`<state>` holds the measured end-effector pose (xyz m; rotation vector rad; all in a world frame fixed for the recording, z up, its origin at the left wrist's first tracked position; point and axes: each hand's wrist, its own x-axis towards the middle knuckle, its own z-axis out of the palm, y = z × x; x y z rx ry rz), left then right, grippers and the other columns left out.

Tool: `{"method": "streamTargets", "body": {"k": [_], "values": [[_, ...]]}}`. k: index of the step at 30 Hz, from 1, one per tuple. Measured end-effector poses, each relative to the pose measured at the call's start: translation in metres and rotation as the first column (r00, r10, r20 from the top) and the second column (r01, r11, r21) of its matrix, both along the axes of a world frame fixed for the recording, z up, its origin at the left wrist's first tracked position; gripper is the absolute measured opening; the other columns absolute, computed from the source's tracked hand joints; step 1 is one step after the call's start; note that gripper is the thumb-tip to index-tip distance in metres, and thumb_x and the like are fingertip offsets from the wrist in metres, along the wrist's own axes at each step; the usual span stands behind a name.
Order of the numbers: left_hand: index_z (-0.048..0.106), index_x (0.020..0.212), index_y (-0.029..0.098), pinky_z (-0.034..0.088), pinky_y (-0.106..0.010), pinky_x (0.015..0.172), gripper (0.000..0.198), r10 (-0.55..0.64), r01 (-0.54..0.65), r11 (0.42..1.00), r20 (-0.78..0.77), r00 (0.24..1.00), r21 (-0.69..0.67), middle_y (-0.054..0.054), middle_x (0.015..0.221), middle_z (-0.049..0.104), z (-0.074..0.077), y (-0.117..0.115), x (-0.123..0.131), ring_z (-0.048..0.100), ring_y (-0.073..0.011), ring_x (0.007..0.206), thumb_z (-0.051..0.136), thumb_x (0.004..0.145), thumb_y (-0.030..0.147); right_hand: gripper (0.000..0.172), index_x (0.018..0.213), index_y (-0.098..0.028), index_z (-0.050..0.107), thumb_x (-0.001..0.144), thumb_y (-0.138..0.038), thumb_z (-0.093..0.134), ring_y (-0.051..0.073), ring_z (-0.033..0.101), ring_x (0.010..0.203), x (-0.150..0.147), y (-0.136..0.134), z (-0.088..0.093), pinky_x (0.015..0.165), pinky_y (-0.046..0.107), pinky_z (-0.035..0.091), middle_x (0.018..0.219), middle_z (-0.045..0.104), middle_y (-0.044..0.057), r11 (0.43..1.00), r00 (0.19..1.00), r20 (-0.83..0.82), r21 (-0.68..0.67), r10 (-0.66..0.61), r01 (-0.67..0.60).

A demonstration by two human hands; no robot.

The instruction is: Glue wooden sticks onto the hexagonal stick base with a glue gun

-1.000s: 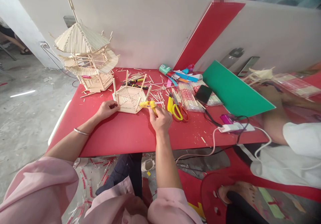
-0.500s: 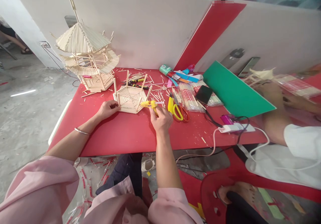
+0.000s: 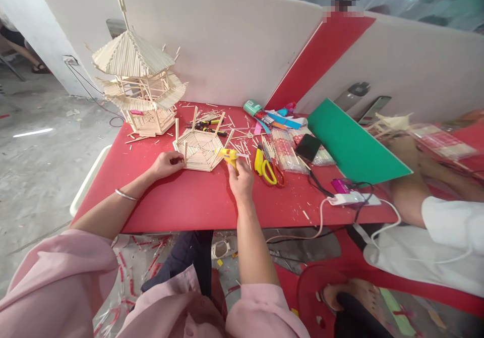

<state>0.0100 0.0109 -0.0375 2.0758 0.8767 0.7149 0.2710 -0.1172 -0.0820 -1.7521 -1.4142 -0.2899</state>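
Observation:
A flat hexagonal base of wooden sticks (image 3: 199, 150) lies on the red table, with short posts standing around its edge. At its near left corner my left hand (image 3: 169, 165) pinches an upright stick post. My right hand (image 3: 241, 175) is closed around a yellow glue gun (image 3: 229, 155), whose nozzle points left over the right side of the base. Behind and to the left stands a tiered stick pavilion (image 3: 134, 55) with a pointed roof.
Yellow-handled scissors (image 3: 267, 169), stick packs (image 3: 287, 149), a black phone (image 3: 307, 147) and a green board (image 3: 355, 141) are to the right. Pliers (image 3: 207, 126) and loose sticks lie behind the base. A power strip (image 3: 353, 198) sits near a co-worker's arm.
The view has shifted slightly, moving the table's contents a little to the right. My left hand remains at the near left post, and my right hand still holds the glue gun near the base.

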Motion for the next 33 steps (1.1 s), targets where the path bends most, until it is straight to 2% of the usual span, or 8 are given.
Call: {"method": "streamTargets", "body": {"k": [5, 10, 14, 20, 24, 33], "values": [[0.072, 0.077, 0.015, 0.042, -0.025, 0.060, 0.029, -0.036, 0.036, 0.999, -0.003, 0.999, 0.034, -0.001, 0.068, 0.063, -0.002, 0.000, -0.001, 0.053, -0.0134, 0.063, 0.063, 0.075, 0.043, 0.045, 0.117, -0.015, 0.073, 0.101, -0.046, 0.044, 0.023, 0.070, 0.089, -0.001, -0.001, -0.002, 0.079, 0.033, 0.052, 0.101, 0.076, 0.016, 0.999, 0.999, 0.003, -0.007, 0.042, -0.042], [0.072, 0.080, 0.016, 0.044, -0.024, 0.063, 0.028, -0.061, 0.062, 0.994, -0.013, 0.998, 0.085, -0.001, 0.071, 0.065, -0.005, 0.000, -0.001, 0.056, -0.0133, 0.065, 0.062, 0.077, 0.042, 0.051, 0.118, -0.014, 0.074, 0.100, -0.049, 0.042, 0.025, 0.070, 0.091, 0.002, -0.003, -0.002, 0.081, 0.034, 0.053, 0.102, 0.076, 0.017, 0.999, 0.998, -0.041, -0.029, -0.041, 0.040], [0.073, 0.080, 0.016, 0.045, -0.023, 0.063, 0.026, -0.013, 0.016, 0.995, -0.023, 1.000, 0.099, -0.001, 0.071, 0.066, -0.008, -0.002, -0.001, 0.057, -0.0128, 0.064, 0.061, 0.076, 0.038, 0.052, 0.119, -0.014, 0.075, 0.099, -0.050, 0.041, 0.025, 0.070, 0.089, 0.003, -0.007, 0.001, 0.080, 0.033, 0.052, 0.099, 0.077, 0.016, 0.997, 0.996, -0.077, -0.075, -0.039, 0.034], [0.072, 0.078, 0.017, 0.042, -0.024, 0.061, 0.025, 0.074, -0.051, 0.975, -0.096, 0.993, 0.218, -0.001, 0.069, 0.065, -0.008, -0.005, 0.000, 0.055, -0.0121, 0.062, 0.061, 0.077, 0.038, 0.057, 0.112, -0.016, 0.078, 0.096, -0.058, 0.044, 0.022, 0.068, 0.074, -0.001, -0.013, 0.011, 0.068, 0.030, 0.048, 0.088, 0.077, 0.014, 0.990, 0.984, -0.119, -0.071, -0.133, 0.126], [0.073, 0.079, 0.017, 0.041, -0.024, 0.062, 0.025, 0.037, 0.000, 0.966, -0.138, 0.990, 0.260, -0.001, 0.071, 0.065, -0.006, -0.005, -0.003, 0.054, -0.0118, 0.062, 0.061, 0.078, 0.039, 0.059, 0.111, -0.016, 0.079, 0.096, -0.060, 0.043, 0.022, 0.068, 0.075, -0.001, -0.014, 0.012, 0.068, 0.030, 0.047, 0.089, 0.077, 0.014, 0.993, 0.985, -0.130, -0.067, -0.109, 0.101], [0.074, 0.088, 0.020, 0.039, -0.024, 0.064, 0.023, -0.018, 0.089, 0.948, -0.227, 0.974, 0.306, -0.002, 0.082, 0.067, -0.006, 0.002, -0.013, 0.057, -0.0134, 0.068, 0.064, 0.080, 0.039, 0.056, 0.106, -0.017, 0.080, 0.095, -0.060, 0.045, 0.022, 0.068, 0.072, 0.001, -0.014, 0.012, 0.065, 0.029, 0.047, 0.084, 0.078, 0.014, 0.971, 0.963, -0.125, -0.038, -0.240, 0.237]]}}
